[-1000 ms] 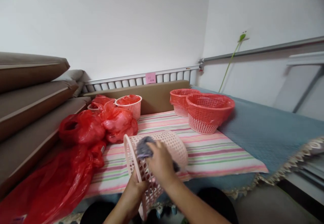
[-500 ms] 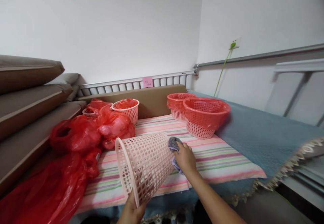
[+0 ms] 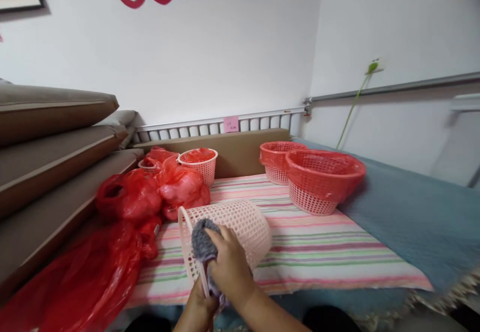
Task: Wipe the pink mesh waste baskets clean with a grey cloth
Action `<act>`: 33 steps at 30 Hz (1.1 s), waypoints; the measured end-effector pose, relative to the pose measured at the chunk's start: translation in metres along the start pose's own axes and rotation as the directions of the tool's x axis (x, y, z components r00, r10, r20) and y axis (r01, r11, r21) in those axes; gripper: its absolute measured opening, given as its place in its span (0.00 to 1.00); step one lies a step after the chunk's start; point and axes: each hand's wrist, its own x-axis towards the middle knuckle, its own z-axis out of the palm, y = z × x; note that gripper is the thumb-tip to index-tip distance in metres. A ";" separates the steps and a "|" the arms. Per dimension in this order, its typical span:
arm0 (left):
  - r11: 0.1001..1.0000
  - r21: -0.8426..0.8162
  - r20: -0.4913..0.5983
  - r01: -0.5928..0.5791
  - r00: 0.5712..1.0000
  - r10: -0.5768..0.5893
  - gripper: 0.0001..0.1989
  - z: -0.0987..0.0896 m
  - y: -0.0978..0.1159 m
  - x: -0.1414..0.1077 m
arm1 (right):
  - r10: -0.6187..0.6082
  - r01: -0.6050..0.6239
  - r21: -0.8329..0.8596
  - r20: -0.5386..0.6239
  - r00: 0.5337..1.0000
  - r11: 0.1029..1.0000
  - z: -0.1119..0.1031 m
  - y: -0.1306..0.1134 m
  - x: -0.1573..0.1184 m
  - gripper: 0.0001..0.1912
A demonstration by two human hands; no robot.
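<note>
A pale pink plastic mesh basket (image 3: 243, 217) lies on its side in front of me, its open rim facing left. My left hand (image 3: 200, 304) grips the rim at its lower near edge. With my right hand (image 3: 228, 262) I press a grey and purple cloth (image 3: 204, 239) against the basket's outer wall, close to the rim. The two hands are near each other, and part of the cloth hangs down between them. Part of the basket's near side is hidden behind my right hand.
Two baskets lined with red bags, one smaller (image 3: 279, 172) and one larger (image 3: 318, 192), stand at the right on a striped cloth (image 3: 337, 252). Another lined basket (image 3: 204, 167) stands behind red plastic bags (image 3: 127, 197). Stacked cushions (image 3: 56, 147) rise at left.
My right hand has slid the cloth from the basket's base end leftward to near the rim. My left hand still holds the rim. The view has shifted slightly left.
</note>
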 end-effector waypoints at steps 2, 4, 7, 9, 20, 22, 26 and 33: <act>0.999 -0.046 0.011 -0.024 1.000 0.025 0.39 -0.007 -0.016 0.002 | 0.117 -0.119 -0.120 -0.028 0.993 0.986 -0.011 0.036 0.011 0.32; 0.996 -0.091 0.018 -0.023 1.000 0.025 0.39 -0.011 -0.032 0.004 | 0.309 -0.330 -0.254 -0.120 0.944 0.909 -0.030 0.084 0.025 0.27; 0.995 -0.095 0.045 -0.026 0.999 0.030 0.37 -0.010 -0.050 0.008 | 0.465 -0.512 -0.325 -0.217 0.859 0.795 -0.053 0.127 0.041 0.23; 0.996 -0.083 0.041 -0.044 0.998 0.047 0.36 -0.011 -0.054 0.011 | 0.457 -0.504 -0.315 -0.214 0.863 0.804 -0.052 0.115 0.042 0.23; 0.987 0.154 -0.024 -0.043 0.999 0.047 0.34 -0.036 -0.065 0.016 | 0.119 -0.130 -0.183 -0.068 0.991 0.975 -0.012 0.045 0.029 0.27; 0.978 0.190 -0.016 -0.087 0.996 0.092 0.31 -0.029 -0.061 0.011 | 0.360 -0.391 -0.338 -0.151 0.921 0.856 -0.031 0.089 0.039 0.24; 0.993 0.114 0.045 -0.032 0.999 0.027 0.37 -0.021 -0.039 0.010 | 0.391 -0.439 -0.389 -0.199 0.899 0.810 -0.046 0.132 0.042 0.24; 0.984 -0.175 -0.077 -0.013 0.997 0.000 0.50 -0.004 0.026 0.031 | 0.386 -0.428 -0.358 -0.184 0.904 0.830 -0.040 0.130 0.036 0.23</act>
